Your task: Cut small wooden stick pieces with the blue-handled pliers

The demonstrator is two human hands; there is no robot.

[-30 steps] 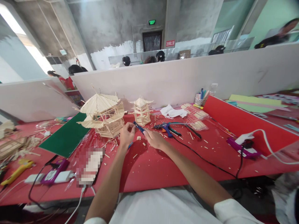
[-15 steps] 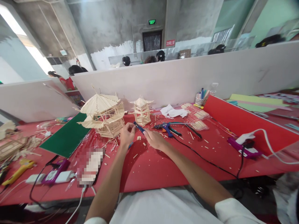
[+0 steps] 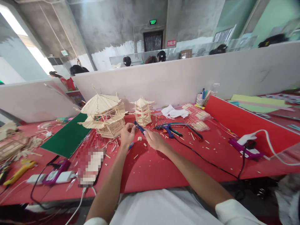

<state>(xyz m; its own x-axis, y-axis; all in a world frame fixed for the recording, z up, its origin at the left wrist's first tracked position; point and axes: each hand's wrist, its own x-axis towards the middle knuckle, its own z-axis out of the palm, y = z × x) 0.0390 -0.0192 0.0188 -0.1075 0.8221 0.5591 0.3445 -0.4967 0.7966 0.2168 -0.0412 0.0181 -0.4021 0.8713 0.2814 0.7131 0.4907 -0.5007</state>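
Note:
In my right hand [image 3: 153, 139] is a pair of blue-handled pliers or cutters [image 3: 140, 128], its jaws pointing up and left. My left hand [image 3: 127, 135] pinches at the jaws, its fingers closed; whatever lies between them is too small to make out. Just behind the tool stands a small pavilion model [image 3: 142, 112] built of thin wooden sticks. A larger stick pavilion [image 3: 103, 115] with a layered roof stands to the left, close to my left hand. Short stick offcuts [image 3: 139, 138] lie on the red table [image 3: 150, 175] between and around my hands.
A blue glue gun [image 3: 168, 128] lies right of my hands, its black cord running toward a purple power strip [image 3: 245, 148]. Bagged sticks [image 3: 199, 117] and a white cloth [image 3: 173, 112] lie behind. A green board [image 3: 67, 137] and a yellow glue gun [image 3: 20, 172] are left. A white partition [image 3: 164, 79] closes the back.
Both hands stay in nearly the same place, with the tool still held between them. The tool's jaws appear to have turned very slightly.

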